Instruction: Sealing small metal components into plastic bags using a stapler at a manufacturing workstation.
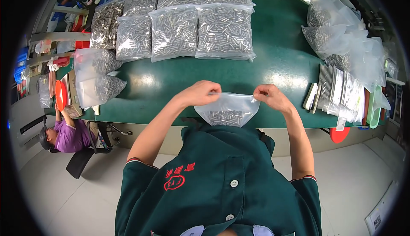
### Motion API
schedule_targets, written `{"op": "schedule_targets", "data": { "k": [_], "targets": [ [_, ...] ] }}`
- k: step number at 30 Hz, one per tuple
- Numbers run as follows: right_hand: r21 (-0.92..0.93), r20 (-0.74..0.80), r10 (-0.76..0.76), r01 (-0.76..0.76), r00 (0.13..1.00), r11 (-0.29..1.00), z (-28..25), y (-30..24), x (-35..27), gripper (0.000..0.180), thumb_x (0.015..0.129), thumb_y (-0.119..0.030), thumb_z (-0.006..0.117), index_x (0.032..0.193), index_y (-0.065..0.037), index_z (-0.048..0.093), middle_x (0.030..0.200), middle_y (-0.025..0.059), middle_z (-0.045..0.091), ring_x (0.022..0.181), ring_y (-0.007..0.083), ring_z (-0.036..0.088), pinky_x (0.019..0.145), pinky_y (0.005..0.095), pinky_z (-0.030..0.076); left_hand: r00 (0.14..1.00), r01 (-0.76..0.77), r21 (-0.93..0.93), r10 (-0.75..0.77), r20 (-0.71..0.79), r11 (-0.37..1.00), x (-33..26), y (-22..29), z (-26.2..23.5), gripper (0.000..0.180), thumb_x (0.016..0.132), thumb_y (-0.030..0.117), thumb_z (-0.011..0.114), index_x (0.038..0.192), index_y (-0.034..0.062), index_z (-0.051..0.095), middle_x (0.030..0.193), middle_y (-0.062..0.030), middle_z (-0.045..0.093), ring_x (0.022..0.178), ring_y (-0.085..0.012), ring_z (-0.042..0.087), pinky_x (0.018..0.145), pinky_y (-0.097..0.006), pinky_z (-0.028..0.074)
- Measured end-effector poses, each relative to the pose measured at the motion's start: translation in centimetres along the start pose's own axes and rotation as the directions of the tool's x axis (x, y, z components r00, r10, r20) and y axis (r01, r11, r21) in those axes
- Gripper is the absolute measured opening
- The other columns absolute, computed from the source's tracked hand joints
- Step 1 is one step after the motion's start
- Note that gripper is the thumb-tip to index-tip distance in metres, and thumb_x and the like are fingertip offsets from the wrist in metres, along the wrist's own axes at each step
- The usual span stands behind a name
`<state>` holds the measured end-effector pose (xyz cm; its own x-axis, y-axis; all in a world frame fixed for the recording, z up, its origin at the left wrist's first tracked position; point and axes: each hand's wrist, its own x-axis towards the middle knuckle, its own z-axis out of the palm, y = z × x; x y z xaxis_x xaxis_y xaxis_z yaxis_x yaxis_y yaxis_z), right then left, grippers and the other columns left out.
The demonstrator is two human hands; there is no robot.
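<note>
A clear plastic bag (pixel 232 103) with small metal pins (pixel 226 117) in its bottom sits at the table's near edge, close against my body. My left hand (pixel 200 93) pinches the bag's top edge at its left corner. At the right corner, my right hand (pixel 272 96) grips the same edge between thumb and fingers. The top edge is stretched nearly straight between both hands. Whether its mouth is sealed, I cannot tell.
Filled bags of metal pins (pixel 225 29) lie in rows at the back. Part-filled bags (pixel 326 35) and a stack of labelled packets (pixel 337 88) stand at right, near a green tray (pixel 374 108). At far left, a person in purple (pixel 73 135) sits holding a red oval thing (pixel 61 95).
</note>
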<state>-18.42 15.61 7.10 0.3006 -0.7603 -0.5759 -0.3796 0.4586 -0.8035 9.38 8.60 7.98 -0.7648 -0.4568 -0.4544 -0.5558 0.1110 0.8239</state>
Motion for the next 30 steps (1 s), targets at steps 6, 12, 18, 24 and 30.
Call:
{"op": "schedule_targets", "data": {
  "k": [6,12,18,24,30],
  "targets": [
    [0.003,0.048,0.004,-0.004,0.999,1.0,-0.5,0.4,0.2,0.013,0.083,-0.012,0.057,0.077,0.0,0.059,0.064,-0.0016,0.051,0.061,0.008,0.043,0.054,0.0263,0.035,0.99,0.021,0.031,-0.016,-0.138,0.999,1.5,0.6,2.7,0.015,0.082,0.014,0.051,0.081,-0.0003,0.055,0.072,-0.0127,0.057,0.065,-0.0266,0.054,0.06,-0.037,0.041],
    [0.208,0.137,-0.007,-0.022,0.991,0.978,-0.7,0.6,0.4,0.013,0.083,-0.013,0.061,0.078,-0.001,0.062,0.067,-0.0011,0.056,0.064,0.0071,0.048,0.06,0.0236,0.039,0.881,-0.193,0.224,0.269,-0.389,0.955,1.2,0.0,4.8,0.013,0.081,0.012,0.047,0.078,-0.0004,0.047,0.074,-0.0141,0.053,0.068,-0.0336,0.052,0.061,-0.041,0.041],
    [0.452,0.288,0.138,-0.261,0.948,0.853,-1.0,0.9,0.2,0.012,0.082,-0.013,0.065,0.079,-0.001,0.064,0.07,0.0002,0.059,0.062,0.0082,0.053,0.062,0.0225,0.044,0.969,-0.018,0.375,0.109,-0.222,0.927,0.4,1.6,4.4,0.016,0.083,0.017,0.047,0.083,0.0018,0.042,0.066,-0.0167,0.057,0.065,-0.0383,0.055,0.059,-0.046,0.041],
    [0.552,0.51,0.213,-0.507,0.834,0.662,-1.1,1.2,0.4,0.017,0.083,-0.016,0.066,0.094,-0.004,0.059,0.072,-0.0017,0.057,0.058,0.0082,0.053,0.059,0.0215,0.044,0.988,-0.09,0.463,0.139,-0.072,0.882,0.3,2.8,3.5,0.039,0.088,0.04,0.051,0.086,0.0021,0.046,0.059,-0.0166,0.056,0.062,-0.0381,0.057,0.055,-0.048,0.041],
    [0.615,0.546,0.148,-0.514,0.825,0.598,-0.9,1.5,-0.2,0.022,0.084,-0.017,0.065,0.1,-0.005,0.054,0.074,-0.0032,0.054,0.06,0.0074,0.05,0.056,0.0212,0.041,0.997,-0.058,0.388,0.032,0.073,0.92,0.4,3.5,2.7,0.032,0.089,0.042,0.048,0.092,0.0101,0.05,0.062,-0.0149,0.056,0.064,-0.0372,0.055,0.057,-0.048,0.04]
  ]
}}
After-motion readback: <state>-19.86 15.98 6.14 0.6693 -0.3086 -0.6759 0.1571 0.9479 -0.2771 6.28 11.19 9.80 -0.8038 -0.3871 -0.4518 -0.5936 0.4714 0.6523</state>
